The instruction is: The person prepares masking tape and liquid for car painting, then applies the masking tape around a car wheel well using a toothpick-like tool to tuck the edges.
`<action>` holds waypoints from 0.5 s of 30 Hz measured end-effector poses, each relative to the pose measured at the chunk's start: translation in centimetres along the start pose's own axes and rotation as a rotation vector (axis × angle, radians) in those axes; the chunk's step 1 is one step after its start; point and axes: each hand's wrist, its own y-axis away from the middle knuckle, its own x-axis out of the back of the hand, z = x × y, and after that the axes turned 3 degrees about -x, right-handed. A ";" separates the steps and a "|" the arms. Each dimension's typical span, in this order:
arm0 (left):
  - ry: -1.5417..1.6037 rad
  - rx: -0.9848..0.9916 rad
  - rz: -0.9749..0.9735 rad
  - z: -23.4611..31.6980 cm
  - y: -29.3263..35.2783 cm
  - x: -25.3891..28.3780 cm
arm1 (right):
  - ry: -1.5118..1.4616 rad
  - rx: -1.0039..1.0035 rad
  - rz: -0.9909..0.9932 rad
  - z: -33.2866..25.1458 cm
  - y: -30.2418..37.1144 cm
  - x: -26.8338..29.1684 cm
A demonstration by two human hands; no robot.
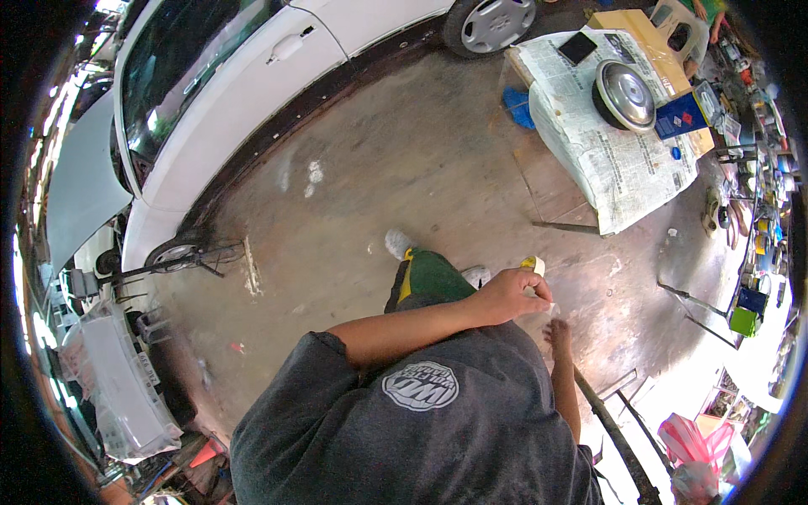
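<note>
While a small, thin, whitish piece (552, 309) is pinched at the fingertips of the curled left hand (510, 296), its outline is blurred by glare and its material cannot be made out. It is held in front of the dark grey cloth shirt (497, 387), between the two hands. The right hand (557, 335) is positioned close by, its fingers bent toward the piece; whether anything is pinched by them cannot be told. Just beyond the left hand, a yellow-and-white rounded object (532, 264) is partly covered by the fingers, so its full shape is hidden and whether it is gripped is unclear. The green cloth shorts with yellow and black trim (439, 276) are overlapped by the shirt. At upper right, a newspaper-covered tabletop (640, 177) is seen, on which a round, silver, metal dish with a dark side (628, 94), a flat, black, rectangular device (577, 48) and a blue, box-shaped container (680, 116) are set. The white-painted car (290, 88) is cut off by the upper edge, and only parts of another person (714, 10) are shown in the upper right corner.
</note>
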 end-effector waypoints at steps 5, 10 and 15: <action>-0.035 0.047 -0.021 1.2 -1.2 1.1 | 0.376 0.707 -0.022 -6.1 -1.8 -4.2; 0.024 0.051 0.048 0.8 -1.0 3.9 | 0.604 0.421 -0.105 -0.7 -6.2 -5.0; 0.103 -0.009 0.122 -0.9 -1.5 9.3 | 1.229 0.274 -0.302 1.4 -6.8 -4.1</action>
